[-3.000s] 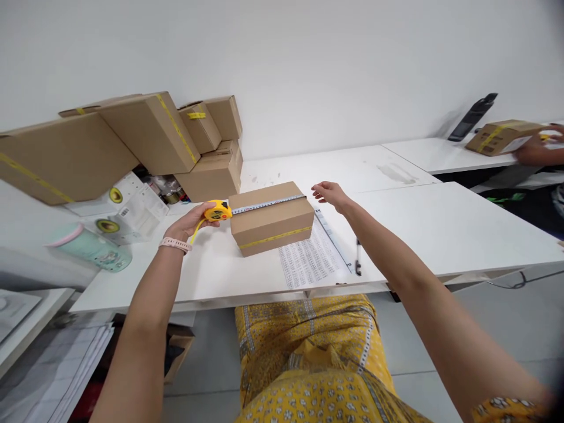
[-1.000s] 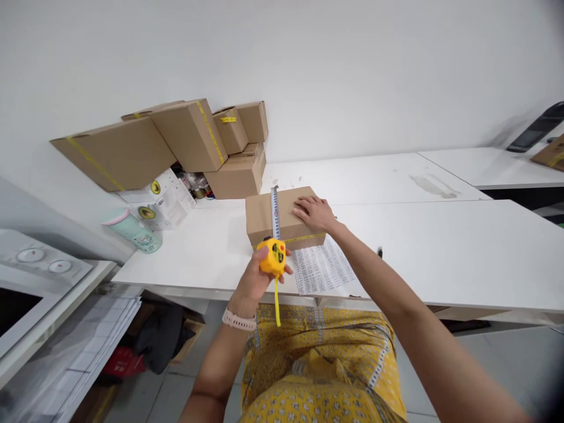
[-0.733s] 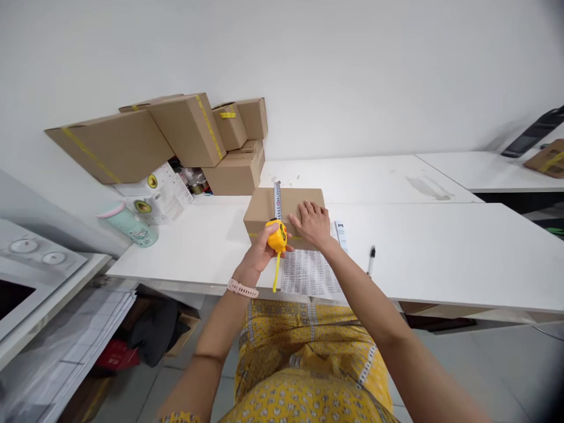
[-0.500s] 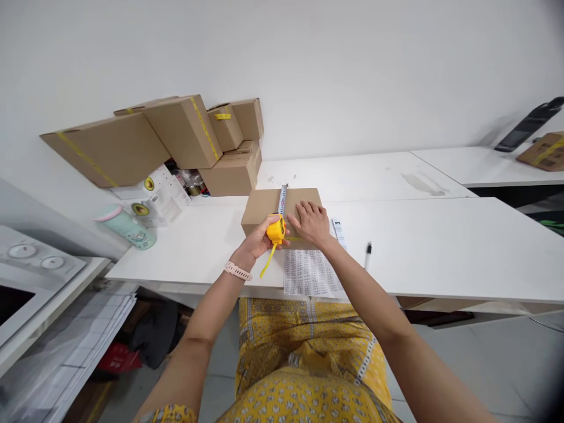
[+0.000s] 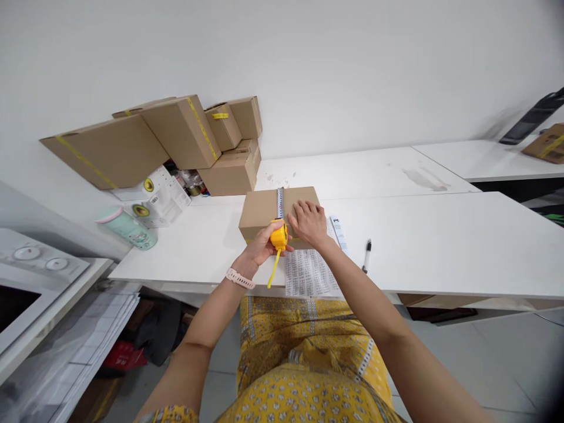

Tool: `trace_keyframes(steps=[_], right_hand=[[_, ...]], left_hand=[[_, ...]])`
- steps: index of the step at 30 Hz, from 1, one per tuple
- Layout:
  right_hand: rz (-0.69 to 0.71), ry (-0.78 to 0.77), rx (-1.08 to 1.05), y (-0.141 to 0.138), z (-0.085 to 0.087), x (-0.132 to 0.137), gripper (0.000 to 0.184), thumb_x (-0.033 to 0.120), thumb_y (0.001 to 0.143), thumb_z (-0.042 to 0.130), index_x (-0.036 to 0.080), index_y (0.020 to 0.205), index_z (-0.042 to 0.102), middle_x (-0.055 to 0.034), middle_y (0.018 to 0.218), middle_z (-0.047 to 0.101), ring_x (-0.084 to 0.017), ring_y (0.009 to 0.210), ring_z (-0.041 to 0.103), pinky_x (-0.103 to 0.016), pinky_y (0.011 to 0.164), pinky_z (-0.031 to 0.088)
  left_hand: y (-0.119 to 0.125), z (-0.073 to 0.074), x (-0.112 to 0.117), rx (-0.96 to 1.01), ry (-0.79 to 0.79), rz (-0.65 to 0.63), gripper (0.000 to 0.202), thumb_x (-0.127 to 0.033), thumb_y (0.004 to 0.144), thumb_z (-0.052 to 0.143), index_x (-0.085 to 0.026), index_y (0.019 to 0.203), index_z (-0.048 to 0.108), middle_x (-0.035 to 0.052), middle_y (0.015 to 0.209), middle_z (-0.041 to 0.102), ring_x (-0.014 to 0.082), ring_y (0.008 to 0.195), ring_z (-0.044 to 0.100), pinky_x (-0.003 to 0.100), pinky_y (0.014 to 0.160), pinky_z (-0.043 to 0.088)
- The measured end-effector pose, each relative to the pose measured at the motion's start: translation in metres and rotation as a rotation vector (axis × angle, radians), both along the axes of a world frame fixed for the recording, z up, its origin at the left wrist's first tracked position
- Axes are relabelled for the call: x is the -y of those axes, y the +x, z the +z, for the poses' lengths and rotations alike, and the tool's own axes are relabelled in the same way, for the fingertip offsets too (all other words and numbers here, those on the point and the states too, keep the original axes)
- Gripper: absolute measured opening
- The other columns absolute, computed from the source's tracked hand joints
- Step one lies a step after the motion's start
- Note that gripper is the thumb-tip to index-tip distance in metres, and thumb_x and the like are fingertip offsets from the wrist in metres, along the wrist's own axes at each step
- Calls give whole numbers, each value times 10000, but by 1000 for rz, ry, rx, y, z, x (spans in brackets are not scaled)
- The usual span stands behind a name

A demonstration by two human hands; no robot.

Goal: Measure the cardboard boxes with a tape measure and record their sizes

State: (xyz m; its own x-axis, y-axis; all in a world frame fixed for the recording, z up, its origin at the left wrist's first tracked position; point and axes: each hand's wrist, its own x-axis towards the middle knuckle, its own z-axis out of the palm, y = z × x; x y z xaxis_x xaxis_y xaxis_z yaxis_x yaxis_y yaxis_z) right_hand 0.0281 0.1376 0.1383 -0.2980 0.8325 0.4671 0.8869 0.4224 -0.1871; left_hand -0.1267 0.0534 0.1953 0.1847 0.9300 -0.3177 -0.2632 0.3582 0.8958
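A small cardboard box (image 5: 259, 207) with yellow tape sits on the white table (image 5: 423, 235) in front of me. My left hand (image 5: 261, 247) grips a yellow tape measure (image 5: 279, 237) at the box's near edge. Its steel blade (image 5: 279, 201) runs front to back across the box top. My right hand (image 5: 307, 222) lies flat on the box's right part, fingers spread, next to the blade.
A printed sheet (image 5: 308, 270) and a ruler (image 5: 338, 230) lie under and right of the box, a pen (image 5: 366, 254) further right. Stacked cardboard boxes (image 5: 185, 138), white cartons (image 5: 152, 200) and a mint bottle (image 5: 126, 226) crowd the back left. Another box (image 5: 546, 144) rests far right.
Three seconds ago the blade lay sideways along the box; now it runs front to back. My left hand has brought the tape case up to the box's near edge, and my right hand rests on top.
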Motion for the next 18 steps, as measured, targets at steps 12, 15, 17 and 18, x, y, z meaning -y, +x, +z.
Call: trace_keyframes(steps=[12, 15, 17, 18], right_hand=[[10, -1, -49, -1, 2, 9, 505, 355, 1043, 316, 126, 1388, 607, -160, 1507, 579, -319, 1349, 499, -492, 1113, 288], [15, -4, -55, -1, 2, 9, 501, 358, 1042, 319, 135, 1382, 611, -161, 1505, 581, -326, 1348, 499, -493, 1106, 290], [18, -8, -55, 0, 2, 9, 507, 361, 1046, 305, 137, 1385, 608, -161, 1501, 584, -328, 1352, 495, -492, 1100, 291], [19, -10, -53, 0, 2, 8, 511, 361, 1048, 296, 135, 1388, 604, -161, 1502, 583, -327, 1354, 494, -491, 1097, 290]], left_hand=[[21, -19, 54, -13, 117, 109, 553, -543, 668, 820, -148, 984, 598, 43, 895, 660, 181, 567, 707, 246, 429, 512], [28, -22, 67, 6, 93, 83, 547, -543, 679, 811, -151, 995, 597, 49, 923, 659, 178, 567, 706, 251, 429, 518], [31, -24, 73, 13, 75, 68, 547, -544, 689, 806, -154, 1011, 596, 50, 943, 660, 178, 568, 707, 258, 432, 525], [32, -24, 74, 15, 70, 66, 547, -544, 692, 805, -155, 1014, 595, 50, 946, 661, 179, 568, 707, 260, 432, 527]])
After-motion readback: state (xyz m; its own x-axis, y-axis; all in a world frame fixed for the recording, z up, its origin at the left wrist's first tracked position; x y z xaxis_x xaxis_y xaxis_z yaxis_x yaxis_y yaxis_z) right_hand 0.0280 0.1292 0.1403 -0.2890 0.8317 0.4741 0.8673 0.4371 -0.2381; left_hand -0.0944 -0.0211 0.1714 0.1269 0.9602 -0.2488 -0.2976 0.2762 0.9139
